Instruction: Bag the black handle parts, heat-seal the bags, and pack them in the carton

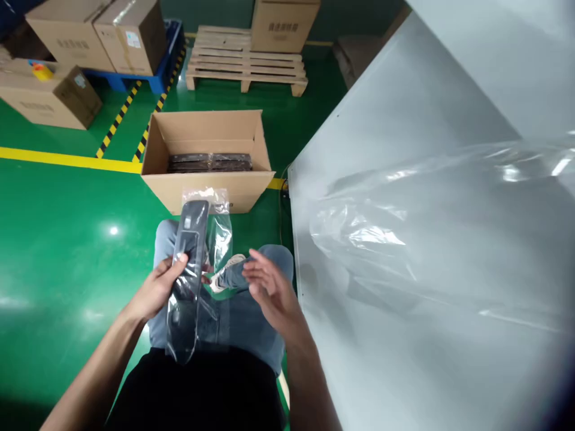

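My left hand grips a long dark plastic part with a small light square near its upper end. A clear plastic bag is around the part, and its loose side hangs out to the right. The part is held lengthwise above my lap, with my thumb across its face. To the right, apart from the bag, my right hand is raised with its fingers spread and nothing in them. Beyond my knees stands an open cardboard box holding a row of dark bagged parts.
A light grey panel fills the right side, with clear plastic film over it. Behind the box are a wooden pallet carrying a carton and a blue pallet with cartons. Another carton sits at the far left.
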